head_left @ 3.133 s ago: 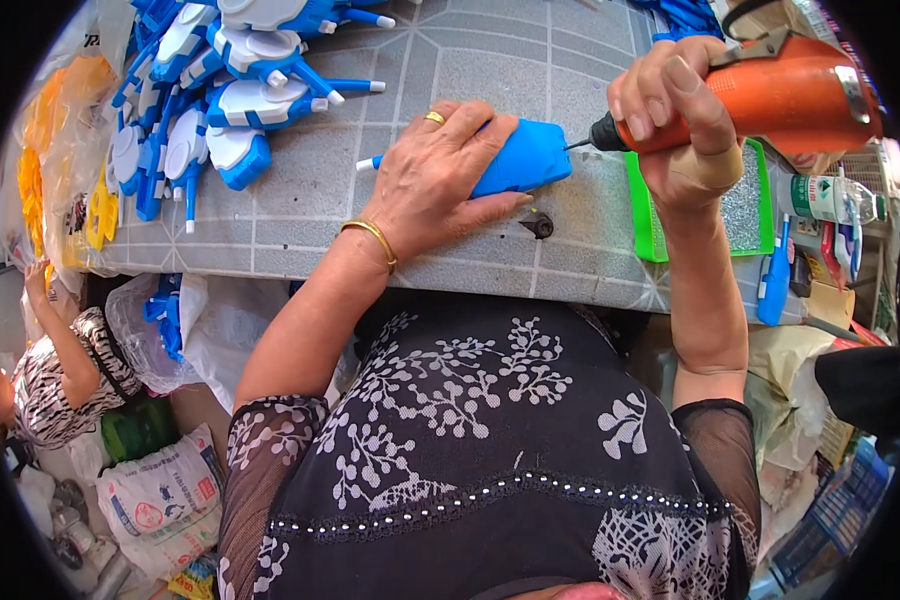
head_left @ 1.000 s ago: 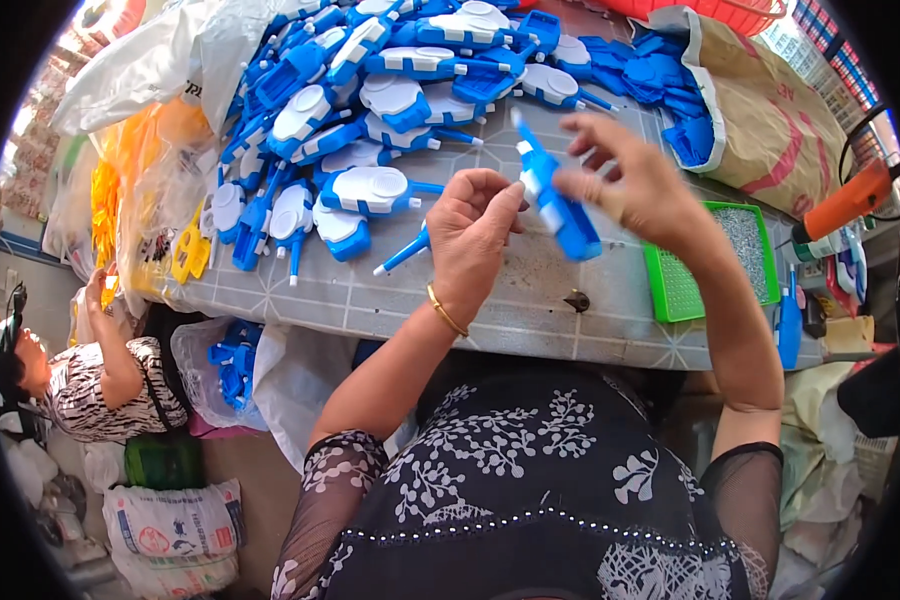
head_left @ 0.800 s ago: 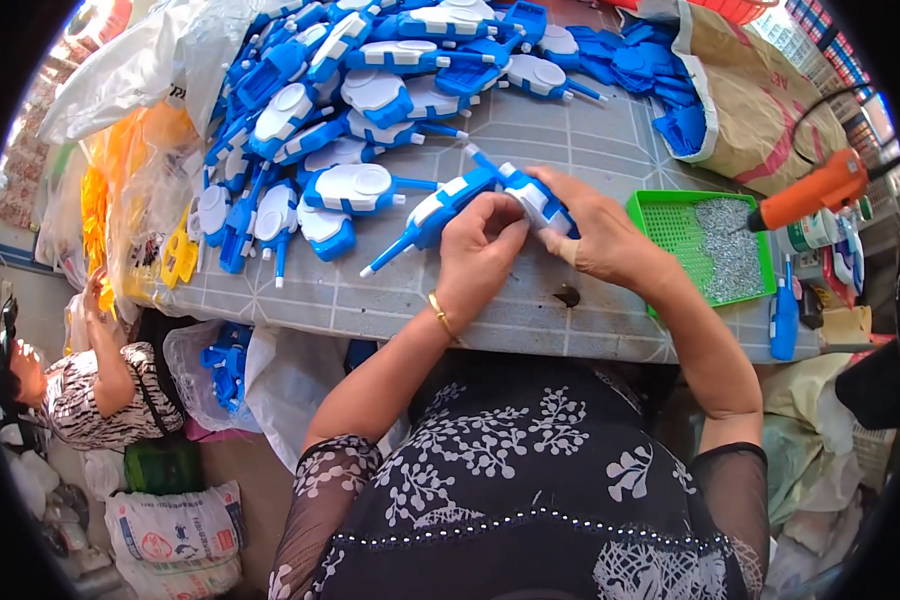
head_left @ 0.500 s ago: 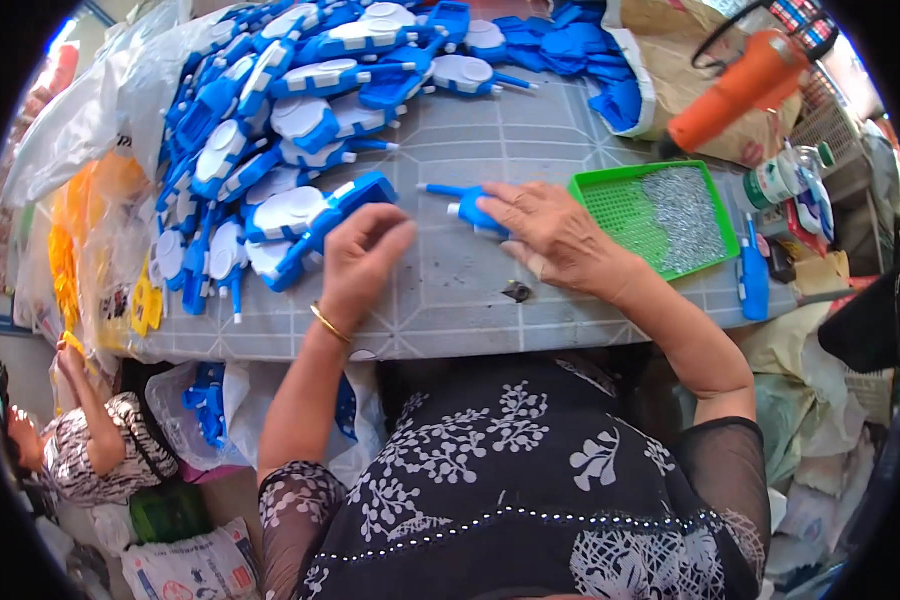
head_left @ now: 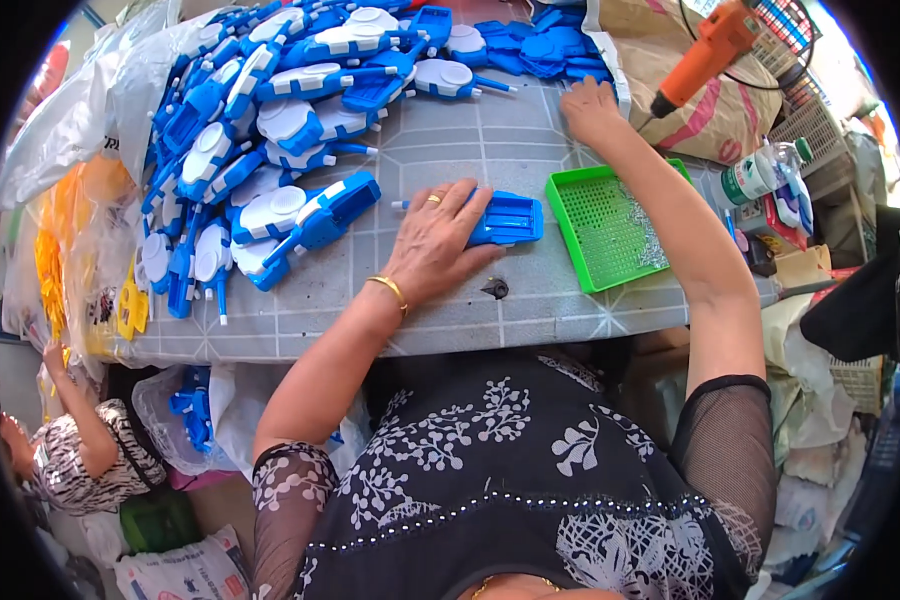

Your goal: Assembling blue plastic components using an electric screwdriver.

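My left hand (head_left: 440, 235) is closed over a blue plastic housing (head_left: 511, 219) lying on the table. The part beyond my fingers shows rectangular recesses like a battery compartment. At the far side, my right hand (head_left: 592, 108) reaches the mouth of a bag holding flat blue plastic pieces (head_left: 545, 48). Its fingers are apart, and nothing shows in them. Left of my left hand, a large pile of blue-and-white plastic toy bodies (head_left: 288, 122) covers the table, many with thin rods sticking out. One blue body with an open recess (head_left: 342, 207) lies at the pile's near edge.
Below my right forearm stands a green tray (head_left: 588, 245) of small silvery screws. An orange electric screwdriver (head_left: 705, 58) hangs at far right, near a bottle (head_left: 760, 176). A small dark piece (head_left: 494, 288) lies near the front edge. Another person (head_left: 90, 440) sits at lower left.
My left hand has moved right from the pile onto the blue housing. My right hand has left that housing and reached away to the bag of flat blue pieces. The view has shifted slightly.
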A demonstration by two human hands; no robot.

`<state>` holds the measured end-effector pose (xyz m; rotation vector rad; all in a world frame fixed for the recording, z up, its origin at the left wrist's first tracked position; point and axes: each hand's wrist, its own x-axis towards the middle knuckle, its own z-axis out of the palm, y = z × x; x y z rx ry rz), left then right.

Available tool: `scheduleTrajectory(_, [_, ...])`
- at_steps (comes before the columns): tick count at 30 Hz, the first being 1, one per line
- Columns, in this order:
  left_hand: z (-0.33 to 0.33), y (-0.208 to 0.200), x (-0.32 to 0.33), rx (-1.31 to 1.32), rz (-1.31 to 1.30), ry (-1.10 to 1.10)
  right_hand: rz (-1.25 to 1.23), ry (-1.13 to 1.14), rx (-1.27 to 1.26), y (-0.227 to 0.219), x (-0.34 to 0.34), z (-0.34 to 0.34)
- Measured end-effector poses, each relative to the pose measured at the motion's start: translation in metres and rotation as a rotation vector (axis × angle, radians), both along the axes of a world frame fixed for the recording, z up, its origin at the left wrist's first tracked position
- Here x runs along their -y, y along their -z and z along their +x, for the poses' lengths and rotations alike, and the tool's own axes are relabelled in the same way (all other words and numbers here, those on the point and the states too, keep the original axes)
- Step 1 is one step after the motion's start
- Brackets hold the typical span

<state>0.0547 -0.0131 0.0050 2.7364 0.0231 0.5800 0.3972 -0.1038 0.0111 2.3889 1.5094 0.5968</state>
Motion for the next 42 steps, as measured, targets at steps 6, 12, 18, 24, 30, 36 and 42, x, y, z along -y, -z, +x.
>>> scheduleTrajectory(6, [-0.009, -0.009, -0.007, 0.091, -0.065, 0.002, 0.162, -0.22, 0.018, -0.007, 0.01, 0.021])
scheduleTrajectory(12, [-0.014, -0.006, -0.01, 0.129, -0.088, -0.058, 0.629, -0.127, -0.322, -0.066, 0.012, -0.033])
scheduleTrajectory(18, [-0.006, 0.001, -0.017, 0.447, -0.357, -0.239, 0.611, -0.317, -1.254, -0.064, 0.005, -0.113])
scheduleTrajectory(24, [-0.019, -0.006, -0.032, 0.286, -1.442, 0.026, 0.505, -0.531, -1.677, -0.096, 0.012, -0.188])
scheduleTrajectory(30, [-0.021, -0.017, -0.03, 0.155, -1.591, 0.18, 0.562, -0.734, -1.566, -0.063, 0.001, -0.197])
scheduleTrajectory(36, [-0.022, -0.006, -0.029, 0.269, -0.578, 0.058, 0.577, -0.591, -1.785, -0.069, 0.012, -0.187])
scheduleTrajectory(42, [-0.022, 0.001, -0.018, 0.058, -0.1, -0.055, 0.292, -0.571, -0.855, -0.06, 0.053, -0.169])
